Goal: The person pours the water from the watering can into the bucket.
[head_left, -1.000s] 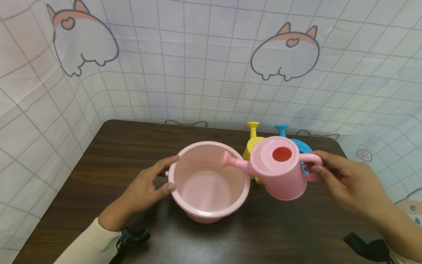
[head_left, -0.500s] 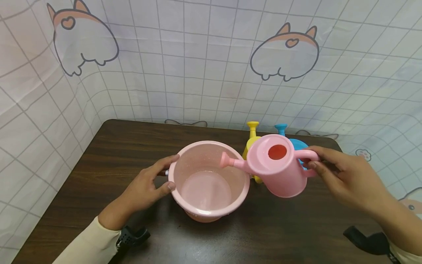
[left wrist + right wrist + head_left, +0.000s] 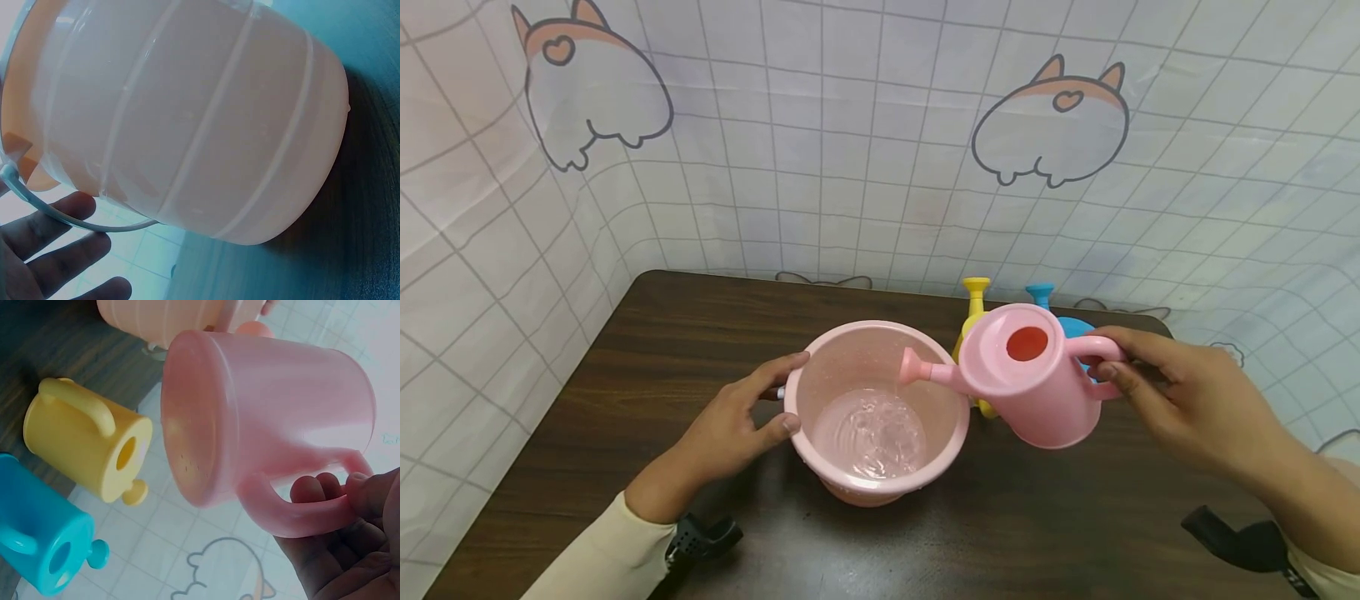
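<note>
My right hand (image 3: pixel 1187 400) grips the handle of a pink watering can (image 3: pixel 1037 408), holding it raised with its spout to the left. The spout's rose (image 3: pixel 913 367) hangs over a pale pink bucket (image 3: pixel 827 475). Rippling water (image 3: pixel 876 433) fills the bucket's bottom. My left hand (image 3: pixel 730 425) rests on the bucket's left rim, thumb and forefinger apart. In the left wrist view, its loosely spread fingers (image 3: pixel 69 262) lie by the bucket's thin bail handle (image 3: pixel 94 226). The right wrist view has the can's base (image 3: pixel 194 425) facing it.
Behind the pink can stand a yellow watering can (image 3: pixel 75 437) and a blue watering can (image 3: pixel 44 525), partly hidden in the head view. The dark wooden table (image 3: pixel 700 325) backs onto a white gridded curtain (image 3: pixel 820 167) with cartoon animals.
The right hand has shifted the pink can slightly left and tilted it a little further toward the bucket. Smooth water in the bucket has become rippled. The left hand stays in place.
</note>
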### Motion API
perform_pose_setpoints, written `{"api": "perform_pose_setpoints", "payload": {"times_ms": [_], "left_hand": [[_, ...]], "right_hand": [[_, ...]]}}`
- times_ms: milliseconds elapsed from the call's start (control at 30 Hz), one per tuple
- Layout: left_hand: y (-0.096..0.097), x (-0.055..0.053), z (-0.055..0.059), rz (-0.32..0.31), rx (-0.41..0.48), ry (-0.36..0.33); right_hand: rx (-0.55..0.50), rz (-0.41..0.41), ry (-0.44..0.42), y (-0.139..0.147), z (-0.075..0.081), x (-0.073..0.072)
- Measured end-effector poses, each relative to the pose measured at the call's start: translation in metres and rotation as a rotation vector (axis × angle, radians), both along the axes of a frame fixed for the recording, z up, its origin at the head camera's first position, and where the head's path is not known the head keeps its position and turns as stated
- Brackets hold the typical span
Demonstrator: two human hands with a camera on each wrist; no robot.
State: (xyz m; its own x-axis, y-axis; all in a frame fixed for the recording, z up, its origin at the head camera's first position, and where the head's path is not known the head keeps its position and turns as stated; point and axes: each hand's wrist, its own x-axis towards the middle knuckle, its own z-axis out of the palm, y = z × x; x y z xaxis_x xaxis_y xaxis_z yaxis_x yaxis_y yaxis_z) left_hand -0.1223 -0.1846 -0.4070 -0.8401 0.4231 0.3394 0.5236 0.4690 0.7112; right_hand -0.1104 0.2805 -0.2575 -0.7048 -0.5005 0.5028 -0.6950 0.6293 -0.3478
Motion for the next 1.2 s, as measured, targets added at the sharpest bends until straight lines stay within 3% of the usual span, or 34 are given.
{"api": "perform_pose_setpoints", "payload": {"times_ms": [733, 1200], "left_hand": [[0.001, 0.001, -0.001, 0.01, 0.011, -0.005], [0.001, 0.0, -0.002, -0.003, 0.017, 0.013]], "right_hand": [[0.058, 0.076, -0.013, 0.001, 0.011, -0.009], [0.035, 0.115, -0.034, 0.004, 0.012, -0.012]]}}
